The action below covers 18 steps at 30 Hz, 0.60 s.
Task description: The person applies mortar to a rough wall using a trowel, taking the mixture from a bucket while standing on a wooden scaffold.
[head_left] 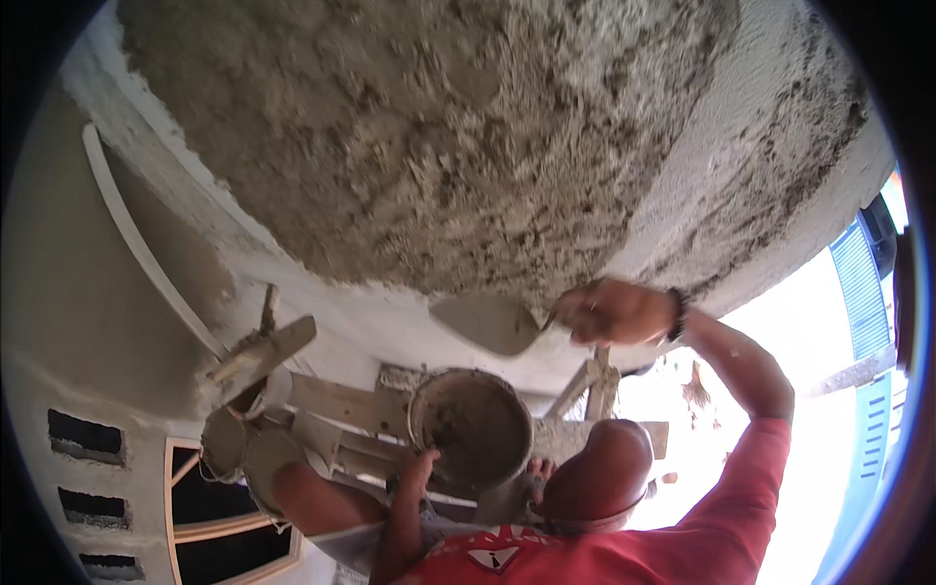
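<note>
A trowel [487,325] with a broad, mortar-grey blade is in my right hand [616,310], whose fingers wrap its handle. The blade is close under the lower edge of a rough layer of wet mortar [439,146] on the wall; whether it touches the wall I cannot tell. My right hand is slightly smeared by motion. Below the trowel stands a round bucket [416,405] with grey mortar [473,429] inside. My left hand [417,472] grips the near left side of the bucket's rim, its fingertips partly hidden.
Wooden planks [341,402] lie under and beside the bucket. Two smaller mortar-smeared containers [273,463] are at the left, below crossed wooden pieces [263,356]. A pale curved strip [136,239] runs along the left wall, above a wooden window frame [229,529].
</note>
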{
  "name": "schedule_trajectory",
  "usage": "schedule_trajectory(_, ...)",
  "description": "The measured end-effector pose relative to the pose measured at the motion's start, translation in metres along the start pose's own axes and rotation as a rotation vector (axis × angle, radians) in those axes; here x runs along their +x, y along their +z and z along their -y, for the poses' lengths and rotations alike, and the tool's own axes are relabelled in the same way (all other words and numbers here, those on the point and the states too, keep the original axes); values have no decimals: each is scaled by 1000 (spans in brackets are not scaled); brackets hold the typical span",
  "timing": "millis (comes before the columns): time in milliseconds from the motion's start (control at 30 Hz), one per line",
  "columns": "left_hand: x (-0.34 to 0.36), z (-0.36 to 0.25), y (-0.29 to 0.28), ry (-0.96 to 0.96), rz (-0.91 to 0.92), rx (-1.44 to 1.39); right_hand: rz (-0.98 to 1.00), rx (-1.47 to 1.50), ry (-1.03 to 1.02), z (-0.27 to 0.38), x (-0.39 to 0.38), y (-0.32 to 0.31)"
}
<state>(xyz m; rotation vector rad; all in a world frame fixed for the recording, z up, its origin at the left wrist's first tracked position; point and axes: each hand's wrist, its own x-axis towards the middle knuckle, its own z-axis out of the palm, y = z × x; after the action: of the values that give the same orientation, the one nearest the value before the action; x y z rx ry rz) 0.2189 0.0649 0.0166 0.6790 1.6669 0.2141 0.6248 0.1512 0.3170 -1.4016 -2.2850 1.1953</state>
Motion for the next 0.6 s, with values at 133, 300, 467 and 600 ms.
schedule_trajectory(133,-9,-19,9,64,31,101,252,-582,-8,-66,22,99)
schedule_trajectory(300,-3,7,7,163,-17,53,54,-834,8,-63,51,166)
schedule_trajectory(467,-5,19,19,376,-87,73,371,-910,-125,-75,61,225)
schedule_trajectory(600,12,37,18,382,-123,56,208,-734,-195,-87,34,235)
